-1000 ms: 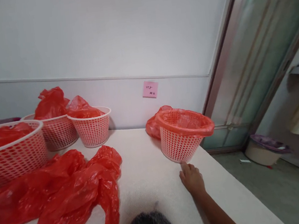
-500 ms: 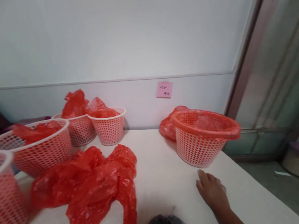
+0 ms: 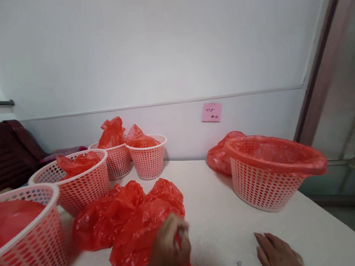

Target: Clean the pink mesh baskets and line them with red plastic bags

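Observation:
Crumpled red plastic bags [image 3: 127, 224] lie in a heap on the white table, left of centre. Over the heap's right part is my left hand [image 3: 171, 244], blurred, its fingers closed on red plastic that shows between them. My right hand [image 3: 277, 254] rests on the table at the lower right, palm down and fingers spread, holding nothing. Just beyond it stands a pink mesh basket [image 3: 266, 182] lined with a red bag folded over its rim. Behind that basket, against the wall, is another bunched red bag [image 3: 220, 153].
At the left stand several mesh baskets with red bags inside, the nearest [image 3: 46, 246] at the lower left, another [image 3: 150, 157] by the wall. A pink note [image 3: 211, 112] is on the wall. A dark wooden chair [image 3: 0, 153] is at the far left.
My left hand has come into view over the red bags. The view has swung left, so baskets and note appear further right. My right hand sits lower in the picture.

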`<state>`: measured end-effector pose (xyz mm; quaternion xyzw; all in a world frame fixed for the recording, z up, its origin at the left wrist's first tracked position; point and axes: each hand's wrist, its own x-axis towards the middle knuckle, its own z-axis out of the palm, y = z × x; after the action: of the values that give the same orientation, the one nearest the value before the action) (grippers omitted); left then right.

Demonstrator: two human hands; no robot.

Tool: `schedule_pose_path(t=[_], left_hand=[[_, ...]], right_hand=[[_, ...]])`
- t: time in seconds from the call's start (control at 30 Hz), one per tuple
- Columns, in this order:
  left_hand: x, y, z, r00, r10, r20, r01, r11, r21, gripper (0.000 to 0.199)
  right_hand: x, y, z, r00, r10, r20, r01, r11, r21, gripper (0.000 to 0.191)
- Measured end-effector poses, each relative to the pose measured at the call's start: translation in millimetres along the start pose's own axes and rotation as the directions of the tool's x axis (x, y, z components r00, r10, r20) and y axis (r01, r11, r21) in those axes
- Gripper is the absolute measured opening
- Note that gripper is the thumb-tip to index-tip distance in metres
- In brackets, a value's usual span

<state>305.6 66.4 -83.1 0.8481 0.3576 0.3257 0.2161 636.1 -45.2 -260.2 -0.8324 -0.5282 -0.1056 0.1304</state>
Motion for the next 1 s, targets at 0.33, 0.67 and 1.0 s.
schedule_pose_path(t=[0.33,0.67,1.0], left_hand=[[231,-96,-61.0,0.951,-0.152,-0.268,0.229,0.931,0.283,0.034],[260,-157,-54.4,0.947,-0.203,-0.25,0.298,0.846,0.441,0.038],[186,-133,-59.6,0.939,0.01,-0.344,0.147,0.891,0.43,0.018]], right_hand=[[-1,-2,-3,0.999,0.039,0.015,-0.039,0.999,0.011,0.046],[-4,-1,0,0.999,0.054,0.003,-0.054,0.997,0.06,0.042],[-3,-7,-7,0.999,0.046,-0.006,-0.046,0.998,0.049,0.041]])
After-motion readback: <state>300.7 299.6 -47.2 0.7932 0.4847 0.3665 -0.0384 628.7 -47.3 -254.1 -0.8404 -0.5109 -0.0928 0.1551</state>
